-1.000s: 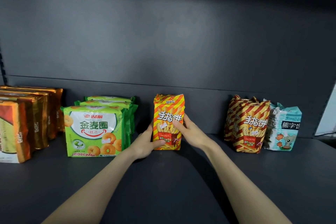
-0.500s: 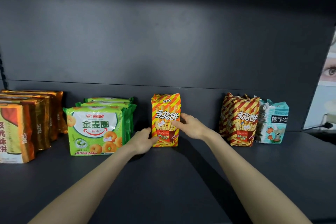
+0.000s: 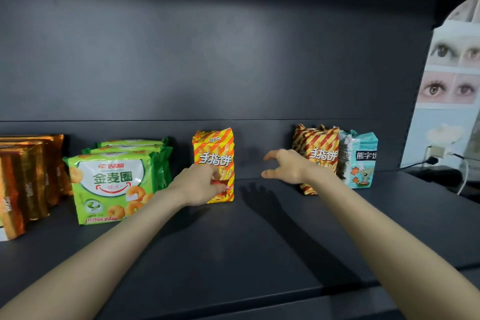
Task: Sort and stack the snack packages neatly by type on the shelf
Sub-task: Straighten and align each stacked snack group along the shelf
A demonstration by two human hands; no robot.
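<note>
Left hand (image 3: 201,184) holds orange-striped packet (image 3: 214,148); right hand (image 3: 288,167) hovers spread.

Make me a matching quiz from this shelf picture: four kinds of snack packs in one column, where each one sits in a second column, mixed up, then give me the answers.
Column one
1. green packs
2. yellow and orange striped pack
3. pale blue pack
4. brown and gold packs

Column two
A. rightmost in the row
B. standing alone mid-row, held by the left hand
C. far left end
D. second group from the left

Pairs: 1-D, 2-B, 3-A, 4-C
</note>
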